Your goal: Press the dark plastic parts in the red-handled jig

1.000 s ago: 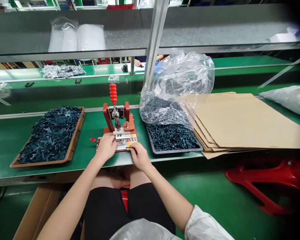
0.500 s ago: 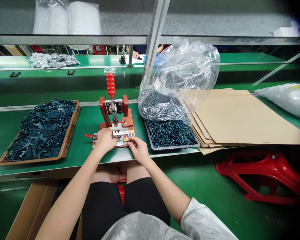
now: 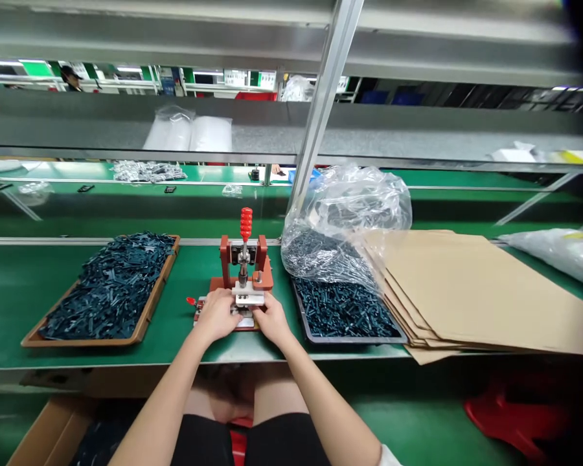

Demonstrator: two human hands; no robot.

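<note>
Straight ahead of me stands a toggle-clamp press with an upright red ribbed handle. At the left of its base, below the metal pressing block, my left hand is curled, thumb toward the middle. From the other side my right hand reaches in, fingers bent and closed at the block's right end. Whatever is between the fingertips is too small or hidden to make out. A small red lever sticks out at the base's left.
To the left lies a brown tray heaped with dark flat plastic parts. On the right, a grey tray holds small dark pieces under a clear plastic bag. Cardboard sheets are stacked beyond it. A metal post rises behind.
The view has tilted up, so the bench sits lower. My right hand has moved inward and up, from the base's right front corner to beside the pressing block. My left hand stays at the base.
</note>
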